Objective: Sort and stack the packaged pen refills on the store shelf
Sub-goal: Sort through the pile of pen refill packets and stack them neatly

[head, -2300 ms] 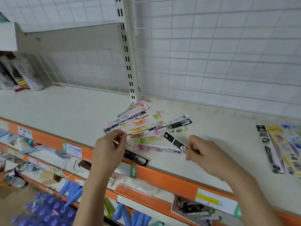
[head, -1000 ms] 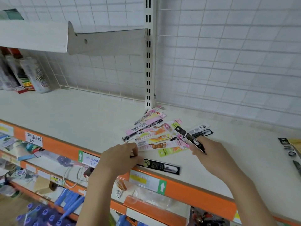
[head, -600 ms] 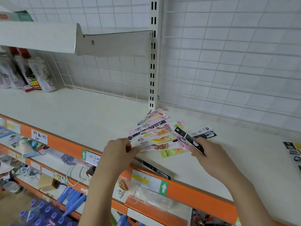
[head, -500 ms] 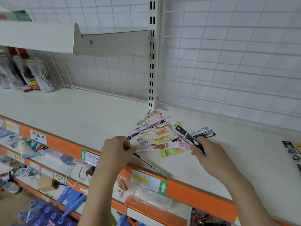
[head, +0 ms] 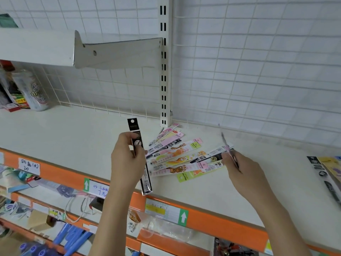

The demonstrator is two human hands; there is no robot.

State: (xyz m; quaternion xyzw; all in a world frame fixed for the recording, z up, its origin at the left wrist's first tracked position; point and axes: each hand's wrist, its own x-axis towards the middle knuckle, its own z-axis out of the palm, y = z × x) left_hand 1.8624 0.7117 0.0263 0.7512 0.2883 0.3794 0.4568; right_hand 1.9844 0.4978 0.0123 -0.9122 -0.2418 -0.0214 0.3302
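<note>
The left hand (head: 127, 159) grips a black refill pack (head: 139, 157) upright for inspection, while the right hand (head: 239, 169) pinches a blurred second pack (head: 227, 146) at three o'clock of the fanned pile (head: 180, 156).

The cream shelf (head: 77, 141) with its orange front edge carried a fanned heap of colourful refill packets (head: 177, 156) near the upright, a beer can (head: 35, 91) at far left, and more packets (head: 328, 174) at far right.
</note>
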